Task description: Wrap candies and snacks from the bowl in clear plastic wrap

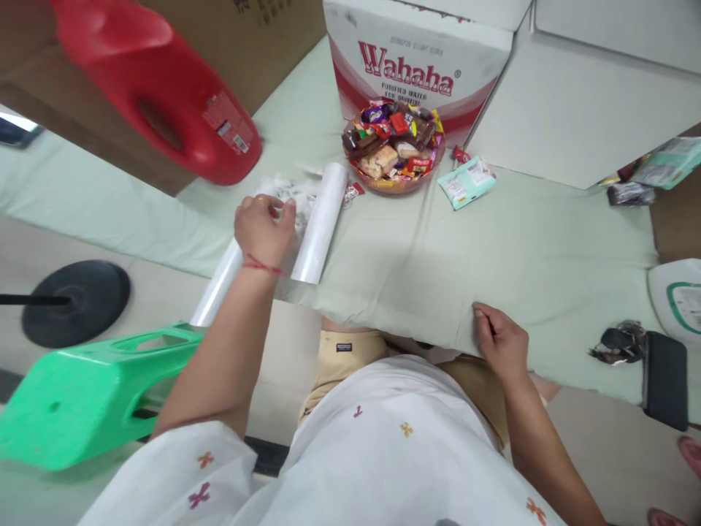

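Observation:
My left hand [266, 230], with a red string round its wrist, hovers at or touches a heap of crumpled whitish, clear pieces [285, 188]. Its fingers are curled into a pinch; whatever lies between them is too small to make out. Just right of it lies a white roll [320, 223], slanted across the cloth. A second white roll [219, 281] shows partly behind my left wrist. My right hand [501, 340] is closed at the front edge of the pale green tablecloth [416, 270], thumb against the curled fingers. Its grip is hidden.
A bowl [394, 183] of wrapped sweets stands before a Wahaha carton [421, 66]. Beside it is a mint packet [467, 183]. A red jug [164, 95] is at left, above a green stool [98, 394]. Keys [618, 343] and a dark phone [665, 380] lie at right.

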Available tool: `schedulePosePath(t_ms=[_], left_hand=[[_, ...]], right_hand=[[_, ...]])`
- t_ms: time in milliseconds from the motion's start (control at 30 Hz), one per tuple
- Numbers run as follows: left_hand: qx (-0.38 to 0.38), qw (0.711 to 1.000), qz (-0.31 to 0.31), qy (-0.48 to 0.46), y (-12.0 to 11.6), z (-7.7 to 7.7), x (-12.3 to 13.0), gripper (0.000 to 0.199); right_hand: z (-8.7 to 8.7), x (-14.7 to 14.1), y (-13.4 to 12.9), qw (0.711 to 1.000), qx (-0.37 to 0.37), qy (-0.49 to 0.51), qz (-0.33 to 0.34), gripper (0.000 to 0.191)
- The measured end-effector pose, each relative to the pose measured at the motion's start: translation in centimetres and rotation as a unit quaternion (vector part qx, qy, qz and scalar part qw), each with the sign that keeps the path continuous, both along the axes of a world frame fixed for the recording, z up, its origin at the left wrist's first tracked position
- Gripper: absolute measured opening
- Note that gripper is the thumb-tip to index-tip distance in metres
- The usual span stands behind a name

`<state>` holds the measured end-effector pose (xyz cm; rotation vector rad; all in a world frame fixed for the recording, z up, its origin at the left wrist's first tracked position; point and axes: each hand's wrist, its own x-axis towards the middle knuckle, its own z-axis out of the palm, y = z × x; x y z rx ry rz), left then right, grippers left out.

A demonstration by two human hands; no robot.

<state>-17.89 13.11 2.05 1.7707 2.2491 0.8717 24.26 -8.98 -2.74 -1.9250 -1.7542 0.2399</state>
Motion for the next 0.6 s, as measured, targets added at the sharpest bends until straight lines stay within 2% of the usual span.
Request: schedulePosePath(t_ms=[100,167,333,500,600], left_hand=[[-0.081,0.996,-0.001,0.036,2.9,-0.1,0.1,0.021],[-0.091,0.995,-0.009,0.047,3.5,-0.1,0.0,0.017],[0.003,0.999,-0.009,0.044,2.1,-0.1,-0.9,0.014],[-0.042,0.998,-0.025,0.036,2.1,-0.9,-0.6,0.017],[-0.05,0.998,-0.019,0.019,2.6,-0.6,-0.4,0.011]], right_hand=[[-0.2,-0.1,-0.1,1.0,0.007,-0.008,-0.001,0.038],[-0.2,-0.1,-0.1,1.0,0.011,-0.009,-0.002,0.038],[-0.2,-0.1,-0.1,1.0,0.016,-0.003,-0.001,0.037],[-0.3,-0.1,0.0,1.0,0.013,-0.004,-0.008,0.037],[-0.2,-0.3,0.1,1.0,0.016,-0.002,-0.005,0.036]])
